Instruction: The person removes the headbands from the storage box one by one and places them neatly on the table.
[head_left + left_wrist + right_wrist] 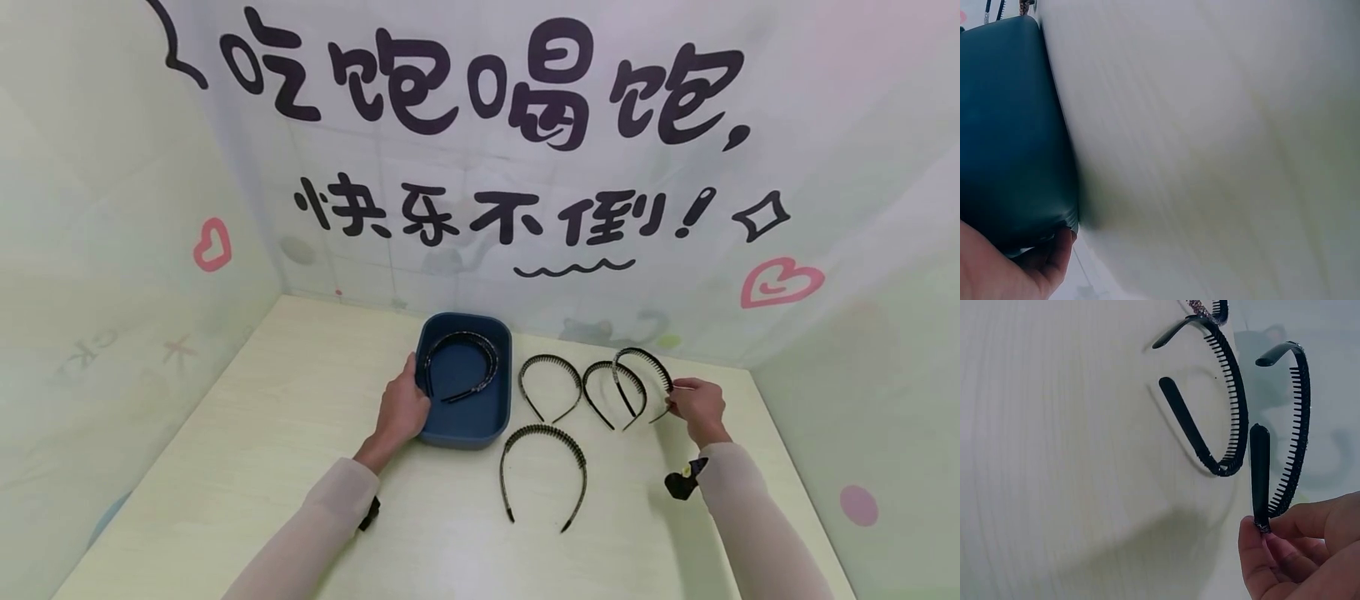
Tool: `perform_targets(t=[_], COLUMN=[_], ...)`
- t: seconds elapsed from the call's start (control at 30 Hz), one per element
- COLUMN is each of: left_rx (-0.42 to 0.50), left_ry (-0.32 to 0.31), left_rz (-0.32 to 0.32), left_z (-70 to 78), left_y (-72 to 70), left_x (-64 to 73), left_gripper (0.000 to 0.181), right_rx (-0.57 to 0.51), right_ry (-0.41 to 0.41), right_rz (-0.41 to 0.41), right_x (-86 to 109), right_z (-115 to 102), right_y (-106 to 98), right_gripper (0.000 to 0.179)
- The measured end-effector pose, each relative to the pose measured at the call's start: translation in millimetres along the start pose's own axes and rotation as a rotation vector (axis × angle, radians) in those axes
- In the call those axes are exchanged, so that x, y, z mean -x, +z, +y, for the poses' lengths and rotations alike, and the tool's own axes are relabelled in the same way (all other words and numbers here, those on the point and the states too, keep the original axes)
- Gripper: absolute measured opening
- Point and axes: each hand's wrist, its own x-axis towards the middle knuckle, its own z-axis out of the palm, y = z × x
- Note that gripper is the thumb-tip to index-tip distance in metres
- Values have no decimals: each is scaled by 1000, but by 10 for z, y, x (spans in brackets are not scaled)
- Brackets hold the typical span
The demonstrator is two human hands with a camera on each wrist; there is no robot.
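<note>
My left hand [402,407] holds the left side of a dark blue rectangular bin [461,427]. In the left wrist view, fingers bend round a lower corner of the bin [1013,119]. Inside lie black headbands [492,360], overlapping; their exact number is unclear. To the right, my right hand [699,407] pinches one side of a black toothed headband [660,364]. The right wrist view shows this headband [1302,419] raised, thumb and fingertips at its lower bend. Just left of it, another headband [600,367] lies on the table, partly overlapped in the head view.
A toothed headband [550,358] lies between the bin and the overlapped one. Nearer to me is a wider headband [542,429], its ends towards me. Printed fabric walls [465,283] enclose the pale wooden table [420,533] at the back and both sides.
</note>
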Motion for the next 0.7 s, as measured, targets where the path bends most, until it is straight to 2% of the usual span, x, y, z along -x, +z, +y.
perform_targets(t=[0.4, 0.7], left_rx=[-4, -6], left_ry=[5, 2], left_rz=[7, 4], left_z=[-7, -5], left_y=[22, 19], left_x=[1, 2], left_gripper=[71, 72], right_rx=[57, 86], right_ry=[18, 76], right_rz=[51, 106], right_x=[-85, -167], right_z=[194, 309], right_y=[-240, -411], right_gripper=[41, 41])
